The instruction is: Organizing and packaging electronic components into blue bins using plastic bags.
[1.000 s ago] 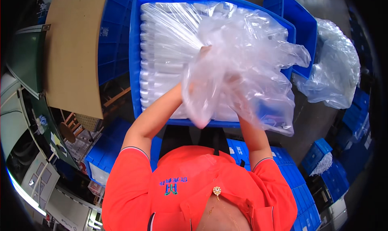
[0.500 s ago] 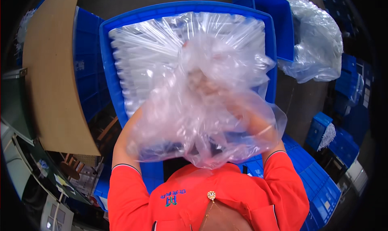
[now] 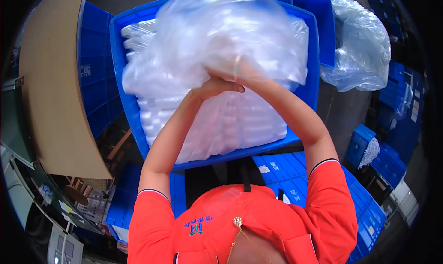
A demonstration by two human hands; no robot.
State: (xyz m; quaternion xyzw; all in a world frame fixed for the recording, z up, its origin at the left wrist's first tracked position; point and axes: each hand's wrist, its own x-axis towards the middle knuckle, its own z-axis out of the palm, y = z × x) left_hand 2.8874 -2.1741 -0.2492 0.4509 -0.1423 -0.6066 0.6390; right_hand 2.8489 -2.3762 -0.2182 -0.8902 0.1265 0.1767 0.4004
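A large clear plastic bag (image 3: pixel 221 121) lines a blue bin and covers many white pieces packed in rows, too veiled to name. Its loose upper part billows, blurred, over the far half of the bin. At the gathered middle of the bag, my left hand (image 3: pixel 215 85) is closed on the plastic, its thumb pointing right. Just beyond and touching it, my right hand (image 3: pixel 230 69) reaches into the bunched film, a thin band round its wrist. Plastic and motion blur hide the right fingers.
The blue bin (image 3: pixel 121 65) stands in front of me. At left is a tan board (image 3: pixel 50 88) beside blue crates (image 3: pixel 99 79). Another blue crate (image 3: pixel 318 28) and a bundled plastic bag (image 3: pixel 362 47) stand at the far right. Blue lids (image 3: pixel 360 199) lie near my right elbow.
The bag's loose part has swung away from me, from over my forearms to the bin's far side. My forearms are now uncovered, and the near side of the lined bin shows.
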